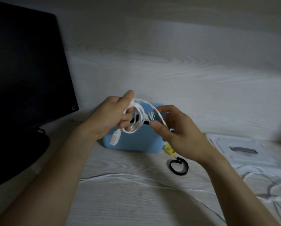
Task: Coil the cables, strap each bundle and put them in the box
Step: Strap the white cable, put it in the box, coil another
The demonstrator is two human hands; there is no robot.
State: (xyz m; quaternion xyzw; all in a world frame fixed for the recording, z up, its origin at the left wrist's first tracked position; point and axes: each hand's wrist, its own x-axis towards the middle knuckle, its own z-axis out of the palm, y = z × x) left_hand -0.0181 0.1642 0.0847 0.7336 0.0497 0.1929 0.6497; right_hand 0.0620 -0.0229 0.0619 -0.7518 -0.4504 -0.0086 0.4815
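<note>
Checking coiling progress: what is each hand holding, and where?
Left hand grips the white cable by its coiled loops; right hand pinches the cable's free end.

My one view comes from the head camera, wide-angle, looking forward and down at close range over both forearms to the desk (120, 201), with the wall (185, 54) behind and a monitor (25, 70) at left.

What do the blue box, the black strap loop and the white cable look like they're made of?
Blue box: probably soft matte plastic or silicone, with rounded corners and no glare. Black strap loop: likely fabric hook-and-loop, a dull flat band curled on the table. White cable: smooth plastic-sheathed cord, bending freely in the left hand.
</note>
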